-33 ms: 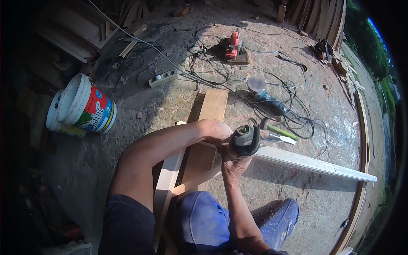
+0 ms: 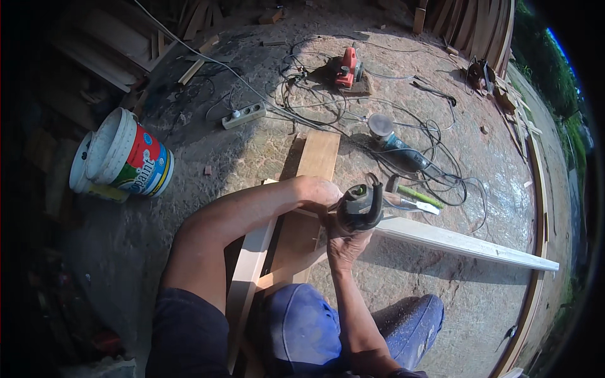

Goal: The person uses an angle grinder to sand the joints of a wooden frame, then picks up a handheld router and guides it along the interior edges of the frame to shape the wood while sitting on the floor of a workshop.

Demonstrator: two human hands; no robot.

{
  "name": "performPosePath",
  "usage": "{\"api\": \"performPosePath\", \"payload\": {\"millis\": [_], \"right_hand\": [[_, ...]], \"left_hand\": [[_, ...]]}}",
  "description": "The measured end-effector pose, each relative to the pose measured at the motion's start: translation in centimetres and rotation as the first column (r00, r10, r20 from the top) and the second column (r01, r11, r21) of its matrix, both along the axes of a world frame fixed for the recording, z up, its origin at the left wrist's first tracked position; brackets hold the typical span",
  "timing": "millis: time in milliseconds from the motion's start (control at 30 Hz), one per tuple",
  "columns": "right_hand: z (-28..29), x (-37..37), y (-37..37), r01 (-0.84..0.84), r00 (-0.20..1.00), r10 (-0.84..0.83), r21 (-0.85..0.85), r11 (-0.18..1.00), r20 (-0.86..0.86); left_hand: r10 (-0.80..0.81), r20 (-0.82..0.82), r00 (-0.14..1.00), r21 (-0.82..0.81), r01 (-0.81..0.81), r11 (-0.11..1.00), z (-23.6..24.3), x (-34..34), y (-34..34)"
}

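The right hand [image 2: 345,242] is closed around the dark grey, looped-handle power tool [image 2: 360,205], gripping it from below. The left hand [image 2: 320,192] lies curled just beside the tool, pressing down where the long white-painted wooden strip [image 2: 466,244] crosses the broad brown wooden plank [image 2: 315,167]; whether its fingers clasp anything cannot be told. The tool sits on the near end of the white strip, which runs off to the right over the stone floor. A second pale wooden strip [image 2: 249,277] lies beside the plank, under the left forearm. Further off lie a green-handled chisel [image 2: 421,198], a blue angle grinder [image 2: 397,142] amid tangled black cables, an orange electric planer [image 2: 346,68], a white power strip [image 2: 243,115], and a tipped white plastic paint bucket [image 2: 120,157].
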State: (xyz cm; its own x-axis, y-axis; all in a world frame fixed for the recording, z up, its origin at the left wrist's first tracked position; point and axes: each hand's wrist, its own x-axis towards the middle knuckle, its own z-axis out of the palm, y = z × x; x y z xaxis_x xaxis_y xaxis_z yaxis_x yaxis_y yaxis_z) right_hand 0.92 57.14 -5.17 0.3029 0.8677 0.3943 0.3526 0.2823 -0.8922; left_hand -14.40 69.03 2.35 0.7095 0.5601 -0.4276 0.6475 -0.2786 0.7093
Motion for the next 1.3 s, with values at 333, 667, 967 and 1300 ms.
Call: {"api": "performPosePath", "payload": {"millis": [333,667,967,1300], "right_hand": [[-0.2,-5.7,-0.2,-0.144,0.989,0.143,0.021,0.989,0.027],[0.0,-8.5,0.1,-0.231,0.971,0.230,0.016,0.973,0.059],[-0.6,-11.1,0.7,-0.409,0.903,0.394,0.060,0.911,0.172],[0.7,-10.4,3.5,-0.684,0.687,0.705,-0.170,0.710,0.179]], "left_hand": [[-0.297,-0.138,0.945,0.398,0.327,0.857,-4.5,-8.0,-0.6],[-0.031,0.091,0.995,0.363,-0.004,0.932,-4.2,-12.4,-3.2],[0.227,0.351,0.908,0.159,-0.297,0.942,-7.6,-17.4,-5.6],[0.260,-0.165,0.952,0.297,-0.203,0.933,-3.2,-15.8,-10.3]]}}
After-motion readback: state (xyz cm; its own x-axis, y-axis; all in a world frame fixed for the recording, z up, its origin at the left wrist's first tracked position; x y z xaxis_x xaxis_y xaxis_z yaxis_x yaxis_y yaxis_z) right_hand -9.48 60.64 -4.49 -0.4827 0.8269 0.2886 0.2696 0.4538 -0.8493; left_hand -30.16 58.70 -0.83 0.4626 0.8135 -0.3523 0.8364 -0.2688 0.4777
